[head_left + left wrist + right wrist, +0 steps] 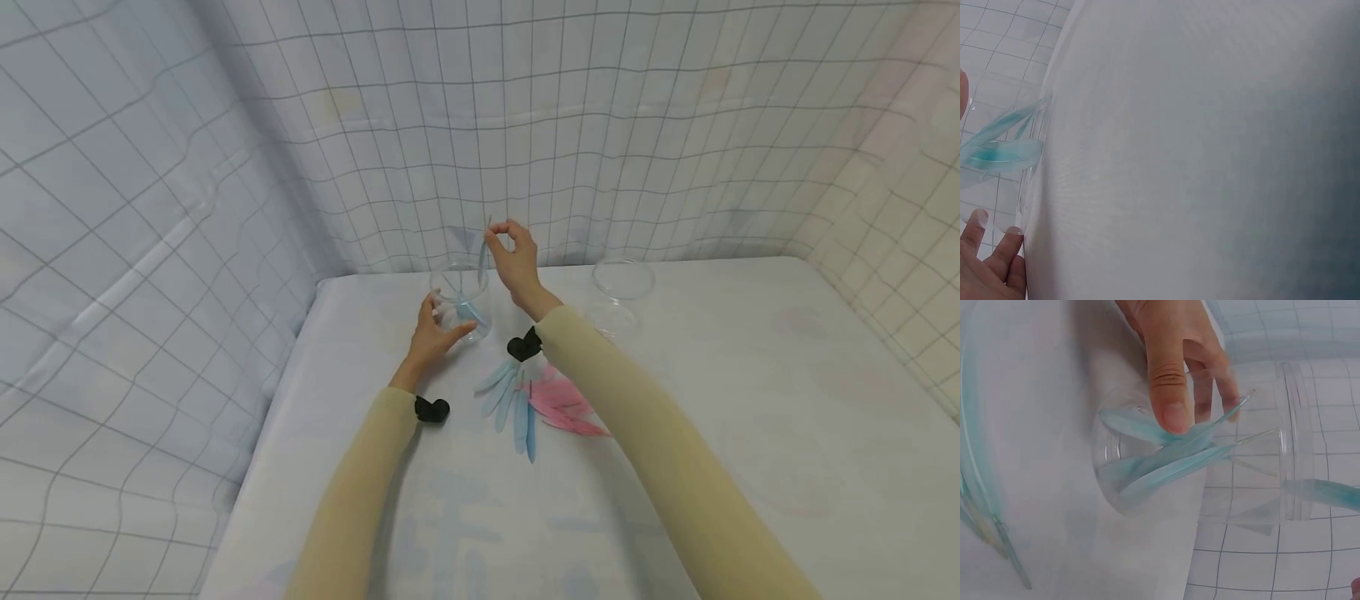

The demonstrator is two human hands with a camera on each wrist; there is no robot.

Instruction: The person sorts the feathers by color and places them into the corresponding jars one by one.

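Note:
A clear plastic jar (1247, 509) stands near the table's back edge with several light-blue feathers (1175, 465) inside, their quills leaning toward the mouth. My left hand (433, 335) grips the jar low on its side, thumb across the front and fingers round the left. Above the rim, my right hand (517, 262) pinches another blue feather (482, 257) between thumb and fingertip. That feather hangs down at the jar's mouth; in the right wrist view its vane (1335, 495) overlaps the rim.
Blue feathers (521, 412) lie fanned out on the white table in front of the jar. Pink feathers (562, 402) lie beside them, partly behind my right forearm. A second clear round container (623, 297) stands at the back right. Grid-patterned curtains (420, 142) hang behind and at both sides.

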